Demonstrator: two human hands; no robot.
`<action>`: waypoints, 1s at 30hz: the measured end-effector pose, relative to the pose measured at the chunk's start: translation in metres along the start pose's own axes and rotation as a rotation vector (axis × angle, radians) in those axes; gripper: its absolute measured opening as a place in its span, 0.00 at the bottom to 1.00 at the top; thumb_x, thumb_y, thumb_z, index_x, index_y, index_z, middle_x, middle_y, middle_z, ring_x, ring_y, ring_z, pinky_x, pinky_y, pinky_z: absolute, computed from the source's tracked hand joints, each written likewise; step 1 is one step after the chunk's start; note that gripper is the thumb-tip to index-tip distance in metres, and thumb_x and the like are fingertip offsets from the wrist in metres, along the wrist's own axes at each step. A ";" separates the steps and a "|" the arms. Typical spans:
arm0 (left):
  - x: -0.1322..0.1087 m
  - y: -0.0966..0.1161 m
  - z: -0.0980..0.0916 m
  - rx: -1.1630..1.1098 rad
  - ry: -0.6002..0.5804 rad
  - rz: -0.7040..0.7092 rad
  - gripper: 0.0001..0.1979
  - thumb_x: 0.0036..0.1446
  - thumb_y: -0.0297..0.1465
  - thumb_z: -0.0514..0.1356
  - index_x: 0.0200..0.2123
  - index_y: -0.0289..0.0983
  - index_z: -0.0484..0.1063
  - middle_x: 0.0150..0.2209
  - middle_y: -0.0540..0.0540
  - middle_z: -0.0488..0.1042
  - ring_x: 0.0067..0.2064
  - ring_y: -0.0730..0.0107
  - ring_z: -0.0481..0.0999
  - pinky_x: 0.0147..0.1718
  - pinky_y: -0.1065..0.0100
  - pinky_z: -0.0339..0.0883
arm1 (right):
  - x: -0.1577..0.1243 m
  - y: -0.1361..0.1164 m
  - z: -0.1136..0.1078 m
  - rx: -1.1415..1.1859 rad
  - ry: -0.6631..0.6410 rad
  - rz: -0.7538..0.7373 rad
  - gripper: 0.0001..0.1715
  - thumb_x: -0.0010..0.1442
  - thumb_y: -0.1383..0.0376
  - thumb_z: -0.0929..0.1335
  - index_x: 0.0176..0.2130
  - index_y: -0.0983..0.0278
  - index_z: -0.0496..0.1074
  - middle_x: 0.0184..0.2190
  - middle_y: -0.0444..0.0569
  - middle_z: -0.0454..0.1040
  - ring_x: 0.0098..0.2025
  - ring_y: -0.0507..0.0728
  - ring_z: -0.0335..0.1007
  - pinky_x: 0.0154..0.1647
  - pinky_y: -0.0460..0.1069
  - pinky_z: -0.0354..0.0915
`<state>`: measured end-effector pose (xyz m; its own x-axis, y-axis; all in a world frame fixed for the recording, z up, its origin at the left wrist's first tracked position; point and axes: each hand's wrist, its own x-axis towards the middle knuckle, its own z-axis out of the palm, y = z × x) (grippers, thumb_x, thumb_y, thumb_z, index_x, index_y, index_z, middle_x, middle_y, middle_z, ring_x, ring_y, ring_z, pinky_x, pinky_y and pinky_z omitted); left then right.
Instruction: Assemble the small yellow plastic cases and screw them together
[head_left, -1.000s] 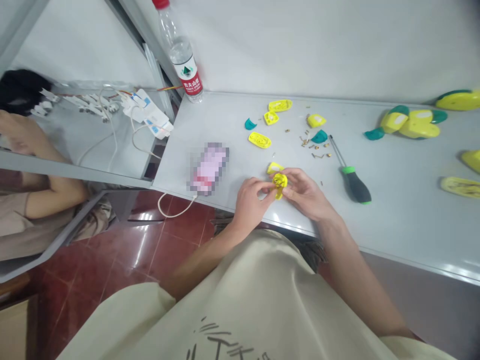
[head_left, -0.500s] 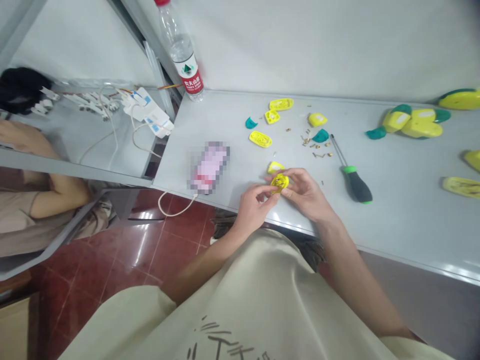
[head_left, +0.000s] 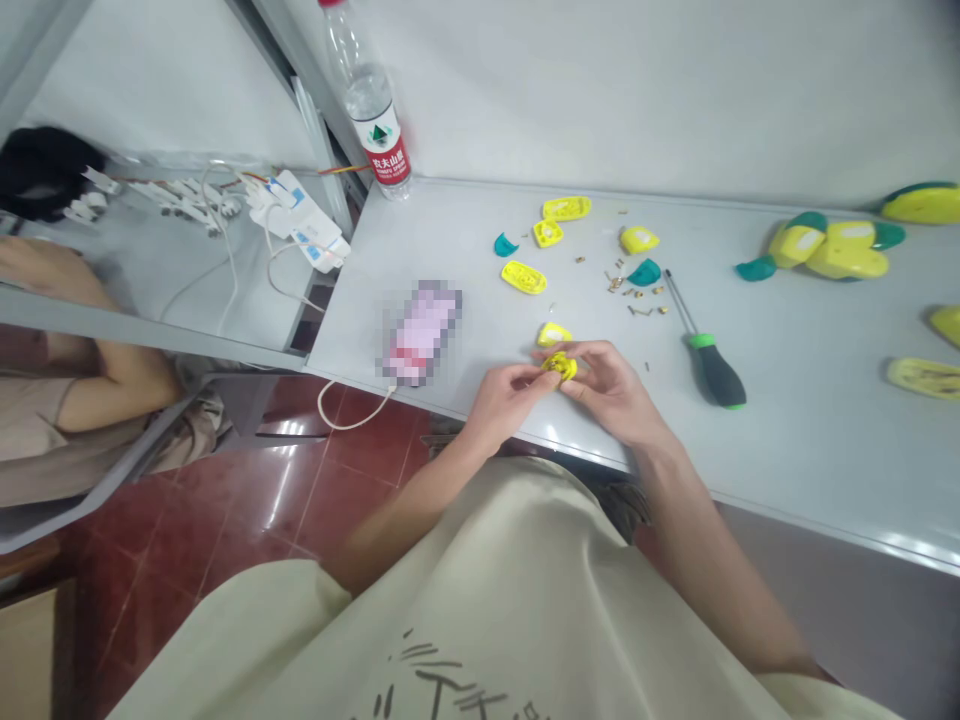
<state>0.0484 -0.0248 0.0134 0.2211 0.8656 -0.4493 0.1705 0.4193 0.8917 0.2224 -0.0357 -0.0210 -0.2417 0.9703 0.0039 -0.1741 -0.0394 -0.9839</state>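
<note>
Both my hands meet over the near edge of the grey table [head_left: 810, 440]. My left hand [head_left: 504, 398] and my right hand [head_left: 609, 384] pinch a small yellow plastic part [head_left: 559, 366] between their fingertips, with something brownish showing inside it. Just behind it on the table lies another small yellow piece [head_left: 552, 333]. A screwdriver [head_left: 708, 356] with a black and green handle lies to the right of my right hand, untouched.
Several yellow and teal shell pieces [head_left: 523, 276] and small brass screws [head_left: 637, 296] lie scattered further back. A water bottle [head_left: 373, 110] stands at the back left, a pink phone [head_left: 420, 330] with a white cable lies left. More yellow-teal toys [head_left: 829, 250] sit right. Another person's arm [head_left: 97, 385] rests at the left.
The yellow part has been turned slightly between my fingers and now sits lower and flatter. My hands stay at the same place on the table edge.
</note>
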 end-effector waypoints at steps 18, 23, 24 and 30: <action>0.005 -0.002 -0.015 -0.076 -0.165 -0.166 0.13 0.53 0.39 0.65 0.33 0.33 0.74 0.19 0.55 0.60 0.22 0.81 0.58 0.21 0.75 0.48 | -0.009 0.010 0.013 -0.452 0.018 -0.339 0.16 0.66 0.70 0.66 0.51 0.53 0.71 0.56 0.51 0.73 0.61 0.62 0.69 0.62 0.64 0.65; 0.007 -0.005 -0.015 -0.162 -0.233 -0.201 0.12 0.56 0.38 0.63 0.36 0.34 0.73 0.19 0.55 0.63 0.20 0.82 0.59 0.19 0.76 0.46 | -0.010 0.013 0.013 -0.426 0.029 -0.346 0.18 0.65 0.71 0.67 0.51 0.53 0.70 0.55 0.51 0.73 0.61 0.62 0.69 0.62 0.63 0.66; 0.007 -0.006 -0.014 -0.176 -0.242 -0.203 0.12 0.56 0.38 0.63 0.36 0.34 0.73 0.19 0.54 0.64 0.20 0.83 0.59 0.18 0.76 0.46 | -0.010 0.013 0.013 -0.418 0.033 -0.341 0.18 0.65 0.71 0.67 0.52 0.52 0.70 0.55 0.51 0.73 0.61 0.62 0.69 0.62 0.64 0.66; 0.007 -0.007 -0.015 -0.211 -0.266 -0.209 0.12 0.57 0.37 0.63 0.37 0.34 0.72 0.20 0.54 0.64 0.19 0.83 0.59 0.17 0.76 0.45 | -0.011 0.016 0.012 -0.377 0.053 -0.336 0.17 0.64 0.69 0.68 0.51 0.52 0.71 0.55 0.51 0.73 0.61 0.63 0.70 0.62 0.65 0.67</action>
<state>0.0341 -0.0177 0.0055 0.4481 0.6664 -0.5959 0.0435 0.6495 0.7591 0.2107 -0.0494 -0.0345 -0.1806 0.9257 0.3323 0.1253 0.3567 -0.9258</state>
